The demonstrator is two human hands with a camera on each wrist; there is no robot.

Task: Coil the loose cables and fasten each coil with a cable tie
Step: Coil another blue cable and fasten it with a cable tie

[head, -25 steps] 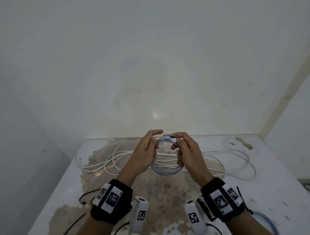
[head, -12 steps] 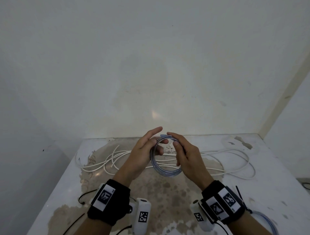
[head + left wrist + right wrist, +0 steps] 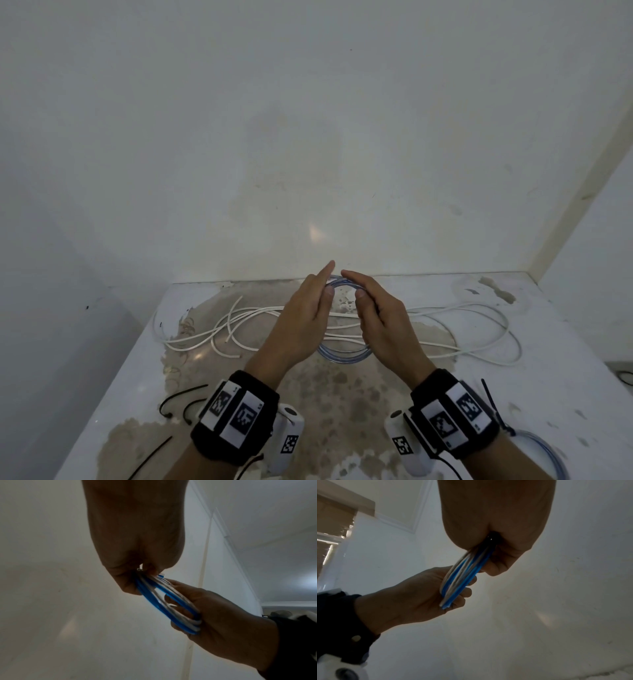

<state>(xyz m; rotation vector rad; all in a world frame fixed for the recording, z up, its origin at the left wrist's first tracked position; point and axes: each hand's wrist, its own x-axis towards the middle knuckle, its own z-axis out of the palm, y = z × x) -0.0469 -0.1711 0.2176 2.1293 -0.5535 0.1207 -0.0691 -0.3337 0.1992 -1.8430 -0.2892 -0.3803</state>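
Your left hand point(image 3: 301, 322) and right hand point(image 3: 380, 322) both clamp blue-and-clear coil point(image 3: 342, 356), raised above table point(image 3: 565, 377) centre, loops bunched between palms. Left grips coil's 9 o'clock side, forefinger straight out; right curls round 3 o'clock side. Loose white cable point(image 3: 479, 342) sprawls behind hands, 9 through 3 o'clock. Black cable ties point(image 3: 178, 401) lie at 8 o'clock.

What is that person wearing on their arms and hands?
The hands, left hand and right hand, are bare, without gloves. Each wrist carries a wide black band with white tags printed with black square codes. A small white camera unit with its own code tag hangs beside each band, and thin black wires run from them.
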